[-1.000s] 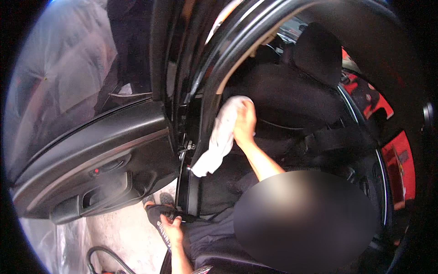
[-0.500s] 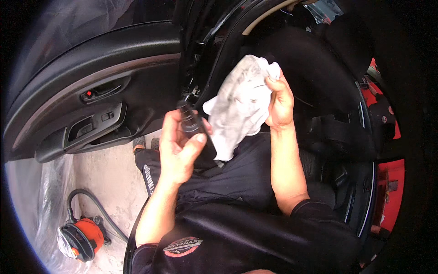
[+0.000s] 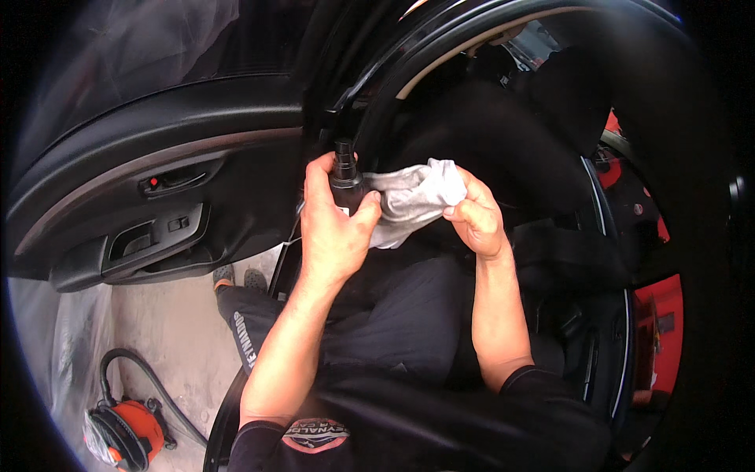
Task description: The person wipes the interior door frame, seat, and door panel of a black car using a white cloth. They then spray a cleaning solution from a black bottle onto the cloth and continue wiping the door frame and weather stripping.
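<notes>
A small black pump bottle (image 3: 346, 177) stands upright in my left hand (image 3: 334, 236), its fingers and thumb wrapped round the body. Between my two hands hangs a white cloth (image 3: 405, 200) with grey smudges. My right hand (image 3: 476, 216) pinches the cloth's right end between thumb and fingers. The cloth's left end reaches the bottle and passes behind my left thumb; I cannot tell whether the left fingers hold it too. Both hands are above my lap, in front of the dark car interior.
An open car door with a black inner panel (image 3: 236, 141) stands at the left. On the pale floor (image 3: 189, 322) below it sits an orange and black vacuum cleaner (image 3: 134, 433) with a hose. Clear plastic sheeting (image 3: 75, 330) hangs at far left. Dark seats fill the right.
The cloth, earlier spread tall and wide, is now lower and bunched into a narrower strip. My left hand has moved up and right with the bottle, which stands straighter. My right hand has lowered.
</notes>
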The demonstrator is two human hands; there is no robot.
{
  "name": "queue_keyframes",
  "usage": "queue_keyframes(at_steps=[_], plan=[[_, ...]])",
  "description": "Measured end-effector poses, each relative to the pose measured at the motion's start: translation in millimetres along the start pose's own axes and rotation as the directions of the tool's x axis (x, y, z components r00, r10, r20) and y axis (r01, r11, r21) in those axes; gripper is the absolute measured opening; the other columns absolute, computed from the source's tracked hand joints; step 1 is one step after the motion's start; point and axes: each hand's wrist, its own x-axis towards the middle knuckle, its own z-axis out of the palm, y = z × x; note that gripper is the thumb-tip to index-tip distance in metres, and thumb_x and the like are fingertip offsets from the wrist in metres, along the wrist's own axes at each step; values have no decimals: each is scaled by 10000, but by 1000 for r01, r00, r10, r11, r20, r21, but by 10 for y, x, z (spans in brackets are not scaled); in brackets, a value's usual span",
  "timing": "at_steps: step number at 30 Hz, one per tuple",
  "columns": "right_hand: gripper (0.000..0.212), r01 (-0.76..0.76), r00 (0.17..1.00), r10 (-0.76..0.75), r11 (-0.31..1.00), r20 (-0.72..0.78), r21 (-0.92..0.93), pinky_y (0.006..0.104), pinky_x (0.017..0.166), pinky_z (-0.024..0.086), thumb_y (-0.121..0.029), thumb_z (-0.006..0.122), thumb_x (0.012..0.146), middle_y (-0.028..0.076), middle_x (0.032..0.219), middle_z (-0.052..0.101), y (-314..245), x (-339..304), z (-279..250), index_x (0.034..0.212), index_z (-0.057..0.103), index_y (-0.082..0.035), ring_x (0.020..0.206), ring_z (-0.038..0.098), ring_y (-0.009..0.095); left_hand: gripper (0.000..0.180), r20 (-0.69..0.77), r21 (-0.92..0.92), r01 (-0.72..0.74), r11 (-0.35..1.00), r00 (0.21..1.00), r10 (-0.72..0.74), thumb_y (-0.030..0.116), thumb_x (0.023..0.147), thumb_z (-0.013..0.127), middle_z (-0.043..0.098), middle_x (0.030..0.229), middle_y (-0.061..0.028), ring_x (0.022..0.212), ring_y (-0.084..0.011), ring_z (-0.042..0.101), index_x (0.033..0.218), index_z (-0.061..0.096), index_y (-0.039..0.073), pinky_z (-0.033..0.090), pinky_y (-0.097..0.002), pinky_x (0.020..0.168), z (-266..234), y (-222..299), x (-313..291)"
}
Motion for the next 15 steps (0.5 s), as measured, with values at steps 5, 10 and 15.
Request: queue_keyframes(at_steps=[5,10,15], plan=[[476,-60,997,57,996,-49,-67,262,879,447,-62,560,818,25,1109,620,-32,-137,-114,1286,547,21,1002,569,105,388,235,-6,139,990,963,-134,69,744,715,617,882,-54,811,-141,599,1096,556,37,489,-307,776,24,114,104],[562,-477,865,420,520,-274,-708,350,851,523,-437,694,890,144,1036,699,-463,-396,-197,1223,617,10,890,681,229,331,455,-33,-50,998,888,60,35,714,693,592,835,2,792,-88,567,1024,580,42,478,-266,762,-80,316,412],[470,2,982,71,923,177,-385,332,915,490,-295,744,874,85,978,703,-360,153,115,1195,624,27,938,655,209,332,609,-139,-180,974,760,227,66,682,679,593,845,-17,819,-112,567,998,583,35,475,-278,791,-65,675,679]])
